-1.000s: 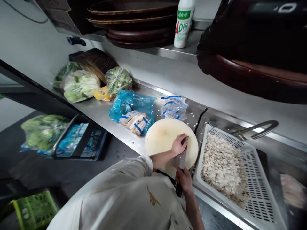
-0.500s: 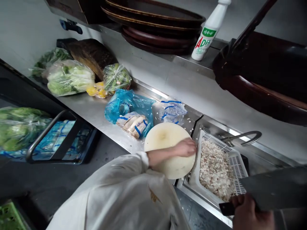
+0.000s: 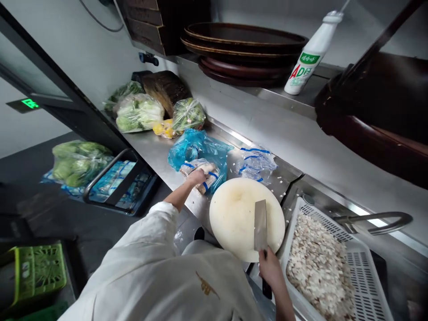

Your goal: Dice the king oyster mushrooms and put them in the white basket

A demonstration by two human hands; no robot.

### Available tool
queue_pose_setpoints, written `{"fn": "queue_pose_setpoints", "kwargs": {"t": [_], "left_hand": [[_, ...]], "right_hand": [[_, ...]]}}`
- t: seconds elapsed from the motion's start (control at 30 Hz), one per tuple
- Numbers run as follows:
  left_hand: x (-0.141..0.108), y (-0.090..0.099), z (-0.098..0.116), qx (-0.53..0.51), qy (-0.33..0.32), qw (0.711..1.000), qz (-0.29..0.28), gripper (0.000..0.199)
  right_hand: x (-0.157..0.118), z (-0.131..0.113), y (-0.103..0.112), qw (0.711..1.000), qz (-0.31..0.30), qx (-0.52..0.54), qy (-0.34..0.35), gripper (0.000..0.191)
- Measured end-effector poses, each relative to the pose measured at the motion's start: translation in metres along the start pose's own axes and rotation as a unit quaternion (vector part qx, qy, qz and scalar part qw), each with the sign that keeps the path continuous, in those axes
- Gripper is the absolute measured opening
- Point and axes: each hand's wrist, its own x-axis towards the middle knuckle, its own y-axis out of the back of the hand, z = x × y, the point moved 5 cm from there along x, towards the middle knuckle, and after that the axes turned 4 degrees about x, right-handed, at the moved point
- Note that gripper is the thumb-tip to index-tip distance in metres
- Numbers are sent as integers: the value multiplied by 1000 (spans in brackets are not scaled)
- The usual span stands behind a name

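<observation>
Two actions are running: the right grip (image 3: 268,266) is clasping the cleaver (image 3: 260,227), ideally holding it still over the board (image 3: 232,216); the left grip (image 3: 196,176), closure indeterminable, is touching the packet (image 3: 211,179) left of the board.

The broad rectangular steel cleaver with a black handle (image 3: 261,227) is over the right half of the board, its blade pointing to twelve o'clock and its handle reaching out past the rim at five o'clock. The blade's flat side faces up; whether it touches the surface cannot be told. The round, thick, cream-coloured chopping board (image 3: 234,223) lies flat, with a faint brownish patch towards eleven o'clock and a few small dark flecks. At ten o'clock from it, just beside its rim, is the clear plastic pack with blue stripes and pale contents (image 3: 210,179), lying on its side, partly hidden from view.
</observation>
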Motion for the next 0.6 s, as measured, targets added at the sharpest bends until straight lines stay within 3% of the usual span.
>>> {"fn": "queue_pose_setpoints", "kwargs": {"t": [0.1, 0.23, 0.3, 0.33, 0.4, 0.47, 0.53, 0.6], "left_hand": [[13, 39, 8, 80, 34, 994, -72, 41], [14, 117, 33, 155, -31, 985, -63, 41], [-3, 140, 61, 173, -77, 981, -34, 44], [-17, 142, 78, 167, -98, 981, -11, 45], [-54, 124, 117, 134, -135, 981, 24, 46], [-101, 78, 152, 73, -161, 984, 11, 51], [-149, 16, 178, -8, -207, 976, -70, 60], [-191, -39, 197, -75, -308, 933, -172, 73]], "right_hand": [[7, -2, -1, 997, -10, -72, 15, 24], [3, -1, -6, 989, -15, -142, 24, 25], [1, -2, -5, 990, -15, -138, 22, 26], [0, -4, -4, 991, -16, -131, 22, 27], [-2, -12, -2, 993, -21, -116, 28, 28], [-2, -22, 0, 994, -29, -103, 35, 28], [-2, -33, -1, 994, -44, -95, 43, 25], [-2, -40, 0, 993, -55, -98, 38, 23]]}}
